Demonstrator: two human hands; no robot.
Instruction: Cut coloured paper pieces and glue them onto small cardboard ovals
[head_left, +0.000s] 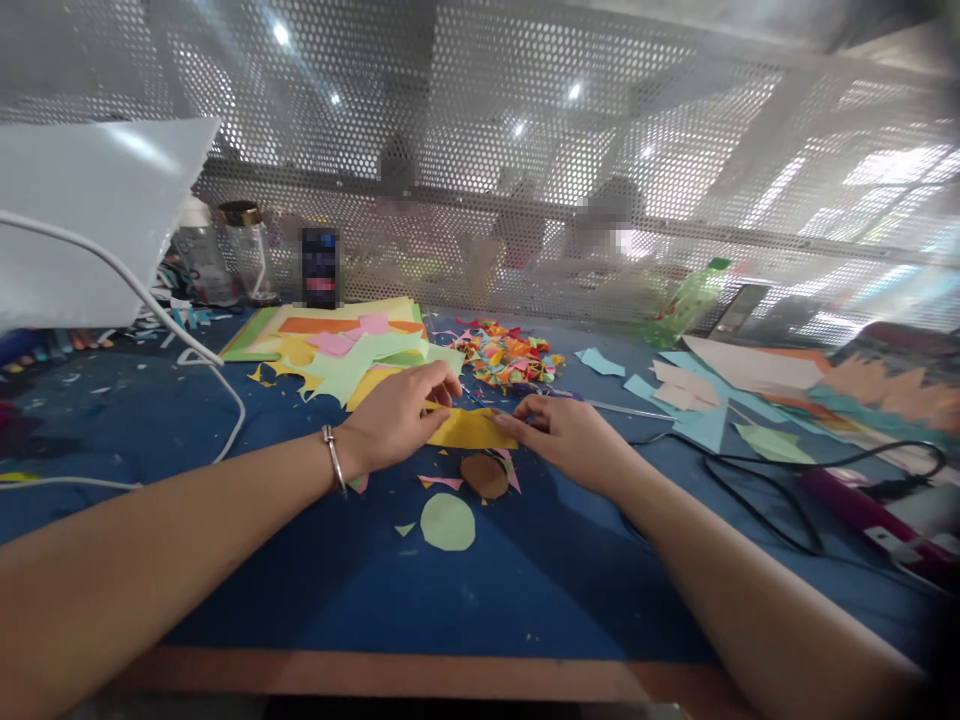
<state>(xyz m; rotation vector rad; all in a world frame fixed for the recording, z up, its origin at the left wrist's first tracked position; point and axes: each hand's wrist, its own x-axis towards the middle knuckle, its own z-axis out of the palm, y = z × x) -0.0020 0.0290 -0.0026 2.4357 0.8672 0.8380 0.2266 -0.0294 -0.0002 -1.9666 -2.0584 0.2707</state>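
Note:
A strip of yellow paper (469,430) stretches between my two hands, just above the blue tabletop. My left hand (405,410), with a silver bracelet at the wrist, pinches its left end. At the other end, the thumb and fingers of my right hand (562,435) close on the paper. Below the strip lie a brown disc (484,475) and a pale green paper circle (448,522), with a few small scraps beside them. Behind my hands is a heap of small coloured paper bits (510,355). Scissors (536,391) lie partly hidden behind my right hand.
Coloured sheets and offcuts (360,360) are stacked at the back left, near a phone (321,268) and clear bottles (251,255). A white cable (165,310) crosses the left side. On the right are more paper pieces (757,370), a black cord (750,510) and a green bottle (686,300).

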